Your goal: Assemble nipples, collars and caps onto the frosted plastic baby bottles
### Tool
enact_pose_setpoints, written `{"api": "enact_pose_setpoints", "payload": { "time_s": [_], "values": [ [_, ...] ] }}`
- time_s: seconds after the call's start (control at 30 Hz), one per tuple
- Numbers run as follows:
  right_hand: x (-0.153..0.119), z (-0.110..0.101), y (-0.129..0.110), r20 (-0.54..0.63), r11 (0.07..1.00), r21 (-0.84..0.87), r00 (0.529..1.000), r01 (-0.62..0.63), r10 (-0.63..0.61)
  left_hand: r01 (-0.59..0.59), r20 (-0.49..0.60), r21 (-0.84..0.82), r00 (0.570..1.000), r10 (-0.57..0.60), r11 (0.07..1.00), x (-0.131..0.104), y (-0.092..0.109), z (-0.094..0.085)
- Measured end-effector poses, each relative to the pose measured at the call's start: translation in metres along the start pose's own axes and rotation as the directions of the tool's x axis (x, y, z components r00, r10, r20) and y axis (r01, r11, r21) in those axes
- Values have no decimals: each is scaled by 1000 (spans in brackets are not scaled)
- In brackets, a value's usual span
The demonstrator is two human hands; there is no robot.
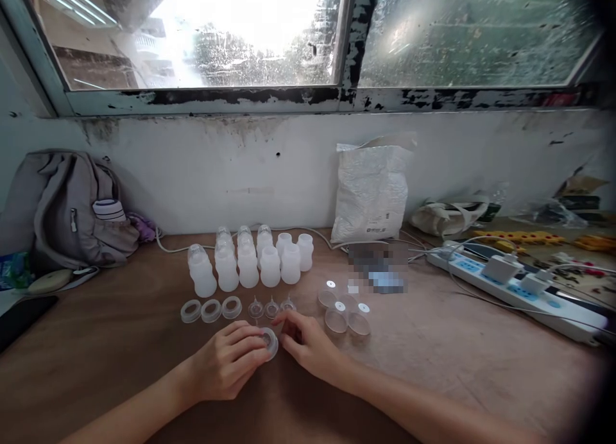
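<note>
My left hand has its fingers closed on a translucent ring collar, the screw-on kind for a baby bottle. Close by on the right, my right hand has its thumb and forefinger apart, with nothing visible between them. Its forefinger reaches toward a row of three clear bottle nipples, partly covering the rightmost one. Three more ring collars lie left of the nipples. Behind them stand several frosted white baby bottles, some with clear domed tops. Several clear round caps rest to the right of my right hand.
A white plastic mailing bag leans against the wall. At the right lies a power strip with plugs and cables. A grey backpack and a dark flat object are on the left. Yellow parts lie at the far right.
</note>
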State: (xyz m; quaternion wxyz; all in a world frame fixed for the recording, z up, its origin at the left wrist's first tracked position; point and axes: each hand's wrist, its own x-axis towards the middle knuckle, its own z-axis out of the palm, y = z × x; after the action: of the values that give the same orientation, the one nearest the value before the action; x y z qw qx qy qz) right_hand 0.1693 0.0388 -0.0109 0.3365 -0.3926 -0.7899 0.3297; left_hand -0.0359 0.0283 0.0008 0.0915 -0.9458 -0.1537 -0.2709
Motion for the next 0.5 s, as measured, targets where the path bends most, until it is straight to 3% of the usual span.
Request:
{"api": "enact_pose_setpoints", "payload": {
  "time_s": [0.17,0.23,0.3,0.4,0.5],
  "values": [
    [-2,2,-1,63,990,-80,992,112,-107,-9,16,-28,1000,9,1000,-3,-2,0],
    [-3,3,0,74,983,-115,988,142,-134,47,-1,-65,999,-47,997,-3,-1,0],
    [-4,2,0,82,980,-128,986,154,-144,178,-12,-103,984,-180,979,-3,-1,1],
    [-4,0,-2,102,974,-142,982,175,-161,421,16,-161,905,-425,893,-2,1,2],
    [-4,-4,-8,143,960,-178,971,217,-192,554,102,-281,829,-549,784,1,2,4]
  ]
}}
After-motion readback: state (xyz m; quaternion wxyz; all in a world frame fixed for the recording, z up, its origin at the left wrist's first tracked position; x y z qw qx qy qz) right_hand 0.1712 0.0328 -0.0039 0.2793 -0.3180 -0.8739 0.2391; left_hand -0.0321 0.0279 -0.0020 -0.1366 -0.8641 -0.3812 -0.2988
